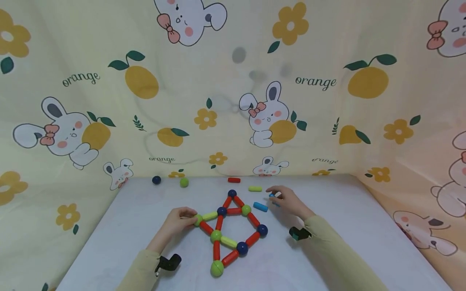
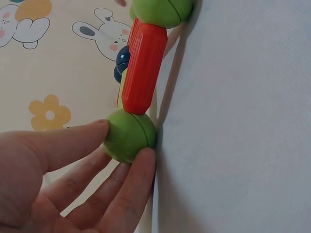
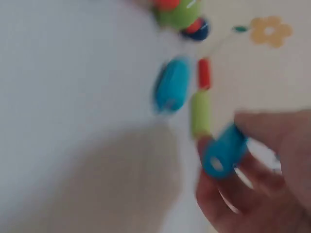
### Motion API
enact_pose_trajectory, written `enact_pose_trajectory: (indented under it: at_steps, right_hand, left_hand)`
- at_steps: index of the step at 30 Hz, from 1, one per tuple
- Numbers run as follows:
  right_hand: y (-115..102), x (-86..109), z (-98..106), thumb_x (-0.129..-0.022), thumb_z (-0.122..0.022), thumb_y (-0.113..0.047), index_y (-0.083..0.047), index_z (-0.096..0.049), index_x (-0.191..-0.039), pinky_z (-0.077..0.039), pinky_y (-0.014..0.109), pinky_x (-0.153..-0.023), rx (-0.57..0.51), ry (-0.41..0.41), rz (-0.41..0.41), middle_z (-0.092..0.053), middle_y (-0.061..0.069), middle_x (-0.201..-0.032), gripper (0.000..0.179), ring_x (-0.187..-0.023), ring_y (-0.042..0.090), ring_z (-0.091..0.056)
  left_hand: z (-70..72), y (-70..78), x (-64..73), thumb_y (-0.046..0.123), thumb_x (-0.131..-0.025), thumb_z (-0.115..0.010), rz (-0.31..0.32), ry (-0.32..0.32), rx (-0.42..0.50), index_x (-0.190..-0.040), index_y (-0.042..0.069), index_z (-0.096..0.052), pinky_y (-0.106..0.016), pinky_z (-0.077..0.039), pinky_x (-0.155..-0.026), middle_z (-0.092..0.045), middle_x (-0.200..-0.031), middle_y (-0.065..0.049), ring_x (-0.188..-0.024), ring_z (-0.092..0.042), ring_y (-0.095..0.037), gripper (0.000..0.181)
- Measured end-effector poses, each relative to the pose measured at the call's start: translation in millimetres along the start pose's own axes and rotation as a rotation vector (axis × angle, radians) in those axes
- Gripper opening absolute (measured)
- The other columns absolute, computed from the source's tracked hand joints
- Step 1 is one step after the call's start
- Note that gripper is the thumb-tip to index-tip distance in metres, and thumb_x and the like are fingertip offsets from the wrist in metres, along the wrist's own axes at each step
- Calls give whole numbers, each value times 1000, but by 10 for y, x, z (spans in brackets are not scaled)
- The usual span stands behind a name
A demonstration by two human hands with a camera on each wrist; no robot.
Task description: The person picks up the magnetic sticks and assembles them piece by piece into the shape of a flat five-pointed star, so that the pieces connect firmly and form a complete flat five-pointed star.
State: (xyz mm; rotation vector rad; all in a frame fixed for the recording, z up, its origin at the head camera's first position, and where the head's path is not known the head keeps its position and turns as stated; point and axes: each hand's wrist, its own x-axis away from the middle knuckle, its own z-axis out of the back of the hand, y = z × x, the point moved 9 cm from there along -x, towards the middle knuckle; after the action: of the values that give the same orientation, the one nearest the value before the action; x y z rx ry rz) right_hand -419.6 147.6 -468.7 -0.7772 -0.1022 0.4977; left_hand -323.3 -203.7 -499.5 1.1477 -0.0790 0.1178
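A flat frame of red and yellow-green rods joined by green and dark blue balls lies on the table. At its left corner my left hand (image 1: 179, 220) pinches a green ball (image 2: 130, 136), with a red rod (image 2: 144, 68) attached to that ball. To the right of the frame, my right hand (image 1: 289, 201) holds a blue rod (image 3: 225, 151) between thumb and fingers; the right wrist view is blurred. A second blue rod (image 1: 260, 207) lies just left of this hand, and a loose yellow-green rod (image 1: 255, 188) lies beyond it.
Toward the table's back edge lie a red rod (image 1: 234, 180), a loose green ball (image 1: 184, 182) and a dark blue ball (image 1: 156, 180). A patterned cloth (image 1: 225, 81) hangs behind the white table (image 1: 120, 238) and along its sides.
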Motion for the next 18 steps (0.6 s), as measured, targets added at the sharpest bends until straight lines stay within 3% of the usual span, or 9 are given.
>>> enact_pose_trajectory:
  at_steps: [4,7,14,18]
  right_hand:
    - [-234,25,-186,-96,-57,-10,0,-59,-124,-51,37,-87,-132,-185,102,-59,16,-118,30,-105,30,-54]
    - [-320,24,-319,-98,-55,-11,-2,-60,-124,-51,37,-87,-136,-273,133,-60,12,-117,29,-105,29,-54]
    - [-273,-26,-435,-95,-58,-8,-4,-61,-124,-50,40,-88,-77,-287,97,-60,7,-112,29,-100,24,-55]
    - [-223,-42,-416,-95,-58,-5,-7,-62,-124,-46,46,-94,-53,-266,54,-61,5,-116,29,-106,26,-54]
  left_hand:
    - [-9,-3,7,3,-85,-70,-7,-1,23,-104,-1,-67,-33,-56,-73,-67,-94,-8,-83,-63,-19,20]
    - [-9,31,27,2,-85,-70,-19,-13,50,-105,-3,-67,-34,-56,-73,-66,-96,-9,-84,-63,-19,21]
    - [-16,57,63,3,-85,-70,-18,-25,64,-105,-3,-67,-35,-56,-73,-66,-96,-10,-84,-63,-20,21]
    - [-14,33,62,3,-84,-71,-9,-20,74,-105,-3,-66,-35,-56,-73,-66,-97,-10,-84,-63,-20,22]
